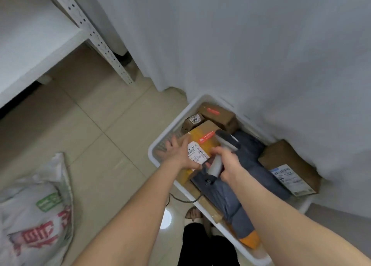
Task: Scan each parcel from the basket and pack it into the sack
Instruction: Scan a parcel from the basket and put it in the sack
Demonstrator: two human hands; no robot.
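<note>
Your right hand (227,162) is wrapped round the scanner (217,164) handle. Its head reaches over the far end of the yellow parcel (195,136), which lies just left of that grip in the basket (151,156), long axis running away from you. Your left hand (179,155) holds the parcel's left edge, thumb across the label (197,153), and that's the hand nearer the sack (40,205), down at your left.

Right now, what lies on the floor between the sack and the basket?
In the head view, bare beige floor tiles separate sack from basket; only a dark cable hangs beside the basket.
</note>
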